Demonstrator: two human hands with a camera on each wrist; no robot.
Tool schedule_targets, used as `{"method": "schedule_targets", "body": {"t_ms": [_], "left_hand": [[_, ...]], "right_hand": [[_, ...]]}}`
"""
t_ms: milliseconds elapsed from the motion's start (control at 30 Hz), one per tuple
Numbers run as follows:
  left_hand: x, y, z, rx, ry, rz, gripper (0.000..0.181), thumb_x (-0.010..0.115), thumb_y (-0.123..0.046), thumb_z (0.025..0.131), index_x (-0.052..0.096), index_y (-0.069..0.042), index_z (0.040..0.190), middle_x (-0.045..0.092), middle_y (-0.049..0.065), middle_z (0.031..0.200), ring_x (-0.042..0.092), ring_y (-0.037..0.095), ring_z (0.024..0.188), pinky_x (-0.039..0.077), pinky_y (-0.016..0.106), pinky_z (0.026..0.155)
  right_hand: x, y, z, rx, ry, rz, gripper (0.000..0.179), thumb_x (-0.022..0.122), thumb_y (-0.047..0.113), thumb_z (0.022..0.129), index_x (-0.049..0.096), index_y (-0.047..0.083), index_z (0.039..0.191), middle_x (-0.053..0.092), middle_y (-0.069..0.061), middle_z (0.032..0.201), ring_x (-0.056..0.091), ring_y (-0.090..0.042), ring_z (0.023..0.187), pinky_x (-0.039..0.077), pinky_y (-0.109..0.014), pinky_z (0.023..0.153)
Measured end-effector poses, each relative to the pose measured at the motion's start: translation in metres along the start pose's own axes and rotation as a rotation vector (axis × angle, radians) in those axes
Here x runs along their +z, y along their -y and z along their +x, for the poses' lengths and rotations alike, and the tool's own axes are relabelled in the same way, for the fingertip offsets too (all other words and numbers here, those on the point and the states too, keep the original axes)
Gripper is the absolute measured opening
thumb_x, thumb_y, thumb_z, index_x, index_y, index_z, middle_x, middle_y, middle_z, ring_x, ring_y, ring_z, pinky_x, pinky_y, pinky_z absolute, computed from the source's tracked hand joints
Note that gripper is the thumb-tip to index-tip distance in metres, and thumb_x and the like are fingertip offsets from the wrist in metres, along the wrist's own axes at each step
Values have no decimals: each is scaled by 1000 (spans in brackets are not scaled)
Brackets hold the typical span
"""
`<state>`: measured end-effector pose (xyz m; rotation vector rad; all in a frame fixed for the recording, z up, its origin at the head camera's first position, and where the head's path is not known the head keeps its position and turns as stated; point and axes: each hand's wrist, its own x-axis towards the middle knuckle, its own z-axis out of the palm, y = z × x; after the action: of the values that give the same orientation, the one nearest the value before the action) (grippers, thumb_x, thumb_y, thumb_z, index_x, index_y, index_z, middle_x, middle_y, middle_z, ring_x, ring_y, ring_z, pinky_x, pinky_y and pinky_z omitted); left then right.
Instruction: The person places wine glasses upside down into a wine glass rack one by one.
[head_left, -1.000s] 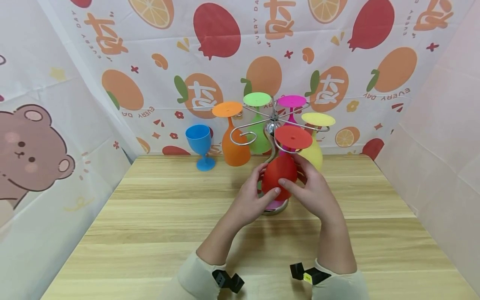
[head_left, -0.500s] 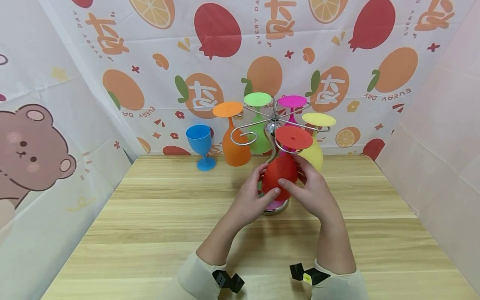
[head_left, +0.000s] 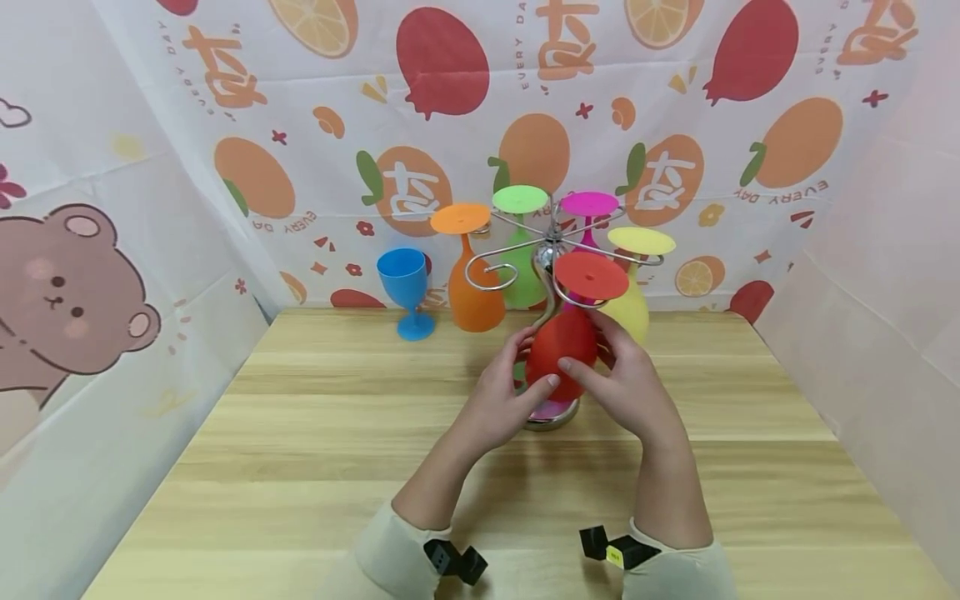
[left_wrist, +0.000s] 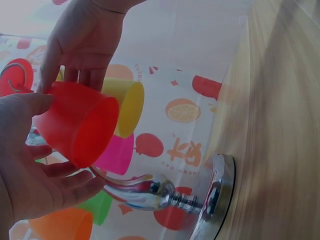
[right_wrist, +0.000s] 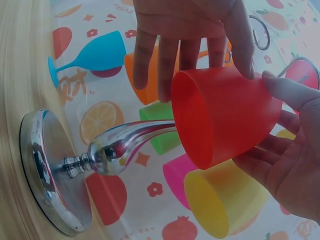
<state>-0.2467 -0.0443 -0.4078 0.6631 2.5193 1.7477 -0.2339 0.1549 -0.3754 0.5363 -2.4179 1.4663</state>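
A red goblet hangs upside down from a chrome stemware rack, its flat foot resting over a wire loop. My left hand holds the bowl from the left, thumb in front and fingers towards the back. From the other side my right hand grips the same bowl, its thumb across the front. In the left wrist view the goblet's open mouth faces the rack's round base. An unoccupied loop sits left of the red goblet.
Orange, green, magenta and yellow goblets hang inverted around the rack. A blue goblet stands upright at the table's back left. Printed cloth covers the wall behind the wooden table.
Both hands stay on the red goblet and the rack keeps its place. The head view has shifted slightly, moving the background a little to the right.
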Motion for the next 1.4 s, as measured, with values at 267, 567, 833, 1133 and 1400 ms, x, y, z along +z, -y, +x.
{"method": "schedule_targets", "body": {"t_ms": [267,567,833,1133,1400], "left_hand": [[-20,6,-9,57,-102,75,60,68,-36,92,41,-26,145,52,-5,139,51,18,127,54,43,93],[-83,22,1,354,-361,335,24,67,-12,93,64,-7,116,72,6,104,66,18,92,57,35,66],[-153,46,55,217,-321,708,42,64,-26,94,57,-4,130,61,15,126,57,33,115,52,52,91],[-185,77,107,101,-188,977,70,65,-34,92,37,0,147,38,22,149,35,40,137,33,61,111],[-191,83,133,-41,-127,1123,78,60,-44,95,27,-3,152,29,22,155,22,41,143,23,65,114]], "right_hand": [[-3,-5,1,7,-17,24,76,76,30,86,36,30,151,45,2,147,45,-22,134,51,-48,99],[-10,-3,5,16,-39,25,78,77,29,86,35,26,151,46,0,147,44,-23,134,50,-52,99],[-12,-2,5,36,-52,31,77,76,29,87,35,24,152,45,-1,148,44,-24,135,51,-51,98],[-8,-3,4,31,-44,40,75,75,33,87,37,23,151,47,0,145,45,-22,134,52,-49,97],[0,-1,4,-3,-27,80,71,74,32,88,39,25,149,49,2,143,47,-21,132,53,-47,96]]}}
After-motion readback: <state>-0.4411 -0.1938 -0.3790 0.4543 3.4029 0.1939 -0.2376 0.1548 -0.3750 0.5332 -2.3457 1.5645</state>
